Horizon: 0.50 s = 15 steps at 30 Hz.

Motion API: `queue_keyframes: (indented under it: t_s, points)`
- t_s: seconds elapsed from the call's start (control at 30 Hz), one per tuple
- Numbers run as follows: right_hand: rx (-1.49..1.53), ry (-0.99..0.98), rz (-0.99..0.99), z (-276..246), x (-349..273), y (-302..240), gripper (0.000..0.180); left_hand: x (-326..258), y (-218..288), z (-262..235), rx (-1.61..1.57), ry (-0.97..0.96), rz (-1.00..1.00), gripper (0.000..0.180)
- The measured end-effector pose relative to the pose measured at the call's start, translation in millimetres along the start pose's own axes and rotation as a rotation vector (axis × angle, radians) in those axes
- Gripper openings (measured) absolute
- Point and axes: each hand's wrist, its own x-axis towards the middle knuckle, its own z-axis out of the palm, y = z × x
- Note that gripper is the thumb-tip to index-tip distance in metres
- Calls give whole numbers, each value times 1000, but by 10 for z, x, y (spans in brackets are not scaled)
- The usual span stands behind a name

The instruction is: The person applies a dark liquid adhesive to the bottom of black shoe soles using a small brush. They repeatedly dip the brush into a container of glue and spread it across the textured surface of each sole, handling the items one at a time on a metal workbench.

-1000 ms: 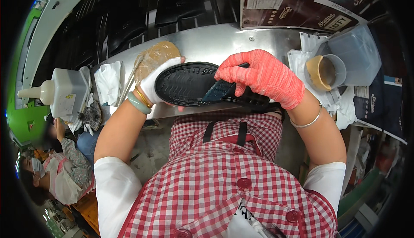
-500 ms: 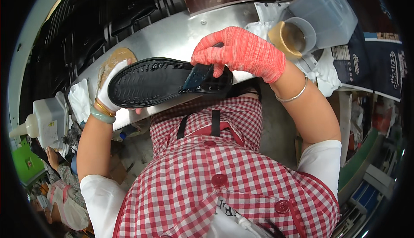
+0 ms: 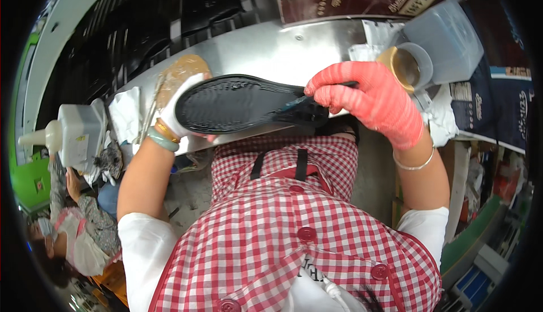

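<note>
A black shoe sole lies across in front of me, its wide end left and its narrower end under my right hand. My left hand, in a white glove, is closed round the wide end, most of its fingers hidden behind the sole. My right hand, in a coral-pink knitted glove, pinches a dark brush; its handle end pokes out above the glove. The bluish, wet-looking brush tip touches the inside of the sole near its narrower end. The sole's surface shines.
A tan, plastic-wrapped shape lies beyond my left hand on the metal bench. Right stand a yellow-edged cup and a clear container. A nozzle bottle and white cloth are left. Another person is lower left.
The view has shifted, so the bench things sit further right. The brush lies flatter against the sole, and my right hand has turned, its fingers now pointing left.
</note>
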Motion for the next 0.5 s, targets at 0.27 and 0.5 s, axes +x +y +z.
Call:
queue_keyframes:
  t_s: [0.27,0.5]
  points:
    - [155,-90,-606,849,359,286,21,22,-185,66,203,147,108,63]
    - [-360,-102,-663,655,227,291,21,-18,-258,-60,103,15,81,62]
